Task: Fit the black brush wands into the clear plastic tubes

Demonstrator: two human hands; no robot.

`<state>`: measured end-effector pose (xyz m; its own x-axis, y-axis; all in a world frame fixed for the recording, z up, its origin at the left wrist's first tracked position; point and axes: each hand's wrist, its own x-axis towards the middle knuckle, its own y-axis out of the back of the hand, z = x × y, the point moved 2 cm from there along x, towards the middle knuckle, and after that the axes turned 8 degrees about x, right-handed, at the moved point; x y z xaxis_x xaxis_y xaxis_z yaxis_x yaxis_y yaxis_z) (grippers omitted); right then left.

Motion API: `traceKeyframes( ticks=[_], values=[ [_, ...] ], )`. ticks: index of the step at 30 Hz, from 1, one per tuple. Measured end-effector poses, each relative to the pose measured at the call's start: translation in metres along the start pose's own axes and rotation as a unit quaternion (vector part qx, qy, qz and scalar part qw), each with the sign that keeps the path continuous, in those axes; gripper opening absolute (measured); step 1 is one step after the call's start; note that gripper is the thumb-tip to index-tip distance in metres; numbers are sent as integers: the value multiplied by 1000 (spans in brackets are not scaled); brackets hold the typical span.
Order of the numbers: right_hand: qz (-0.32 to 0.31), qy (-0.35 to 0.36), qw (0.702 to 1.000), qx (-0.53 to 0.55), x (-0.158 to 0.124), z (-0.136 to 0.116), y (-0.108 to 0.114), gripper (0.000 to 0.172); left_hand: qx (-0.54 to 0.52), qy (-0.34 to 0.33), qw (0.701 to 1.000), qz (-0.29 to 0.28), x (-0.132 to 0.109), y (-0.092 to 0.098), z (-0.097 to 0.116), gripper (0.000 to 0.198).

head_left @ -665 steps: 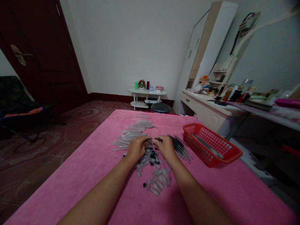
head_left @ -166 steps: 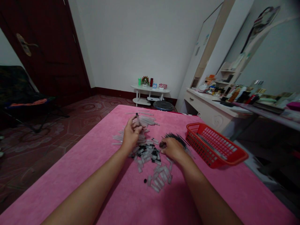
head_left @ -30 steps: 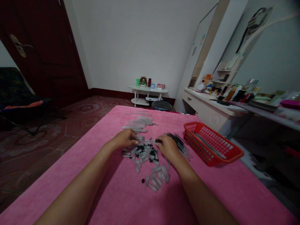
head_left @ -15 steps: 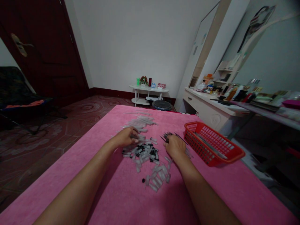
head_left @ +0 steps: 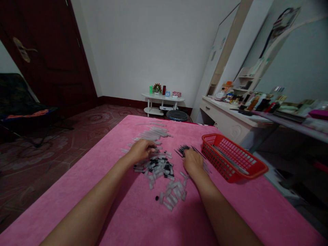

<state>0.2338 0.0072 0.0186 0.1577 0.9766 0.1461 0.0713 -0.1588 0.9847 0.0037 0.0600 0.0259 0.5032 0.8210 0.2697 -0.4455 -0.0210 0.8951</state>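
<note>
Left hand (head_left: 141,150): fingers curled at pale tubes (head_left: 155,132).
Right hand (head_left: 192,160): curled over dark rods (head_left: 183,148).
Grip: can't tell from here what either pinches.
Short pieces (head_left: 159,167): heaped between hands, near side.
Red basket (head_left: 217,162): just beside rods, tight.
Pink cloth (head_left: 89,173): wide run to left edge.

The right grip (head_left: 193,160) touches the dark rods (head_left: 182,149).

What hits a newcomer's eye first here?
Probably the pink cloth across the lower middle, with the red basket at its right. Next, the heap of clear and black pieces near the cloth's centre. Just beyond, the left hand is by the pale tubes, the right hand at the dark rods.
</note>
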Motion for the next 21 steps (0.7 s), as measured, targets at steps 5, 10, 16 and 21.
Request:
traceKeyframes(
  ticks=[5,10,16,21],
  values=[
    [30,37,998,48,1,1,10,19,9,1,1000,4,0,-3,-1,26],
    [10,120,983,138,0,-2,36,14,17,-2,1000,12,1,-1,-1,24],
    [-6,128,982,138,-5,-10,46,16,-15,-2,1000,13,0,-3,-1,25],
    [-17,125,984,124,-6,-14,46,16,9,-13,1000,9,-1,-3,3,29]
  ],
)
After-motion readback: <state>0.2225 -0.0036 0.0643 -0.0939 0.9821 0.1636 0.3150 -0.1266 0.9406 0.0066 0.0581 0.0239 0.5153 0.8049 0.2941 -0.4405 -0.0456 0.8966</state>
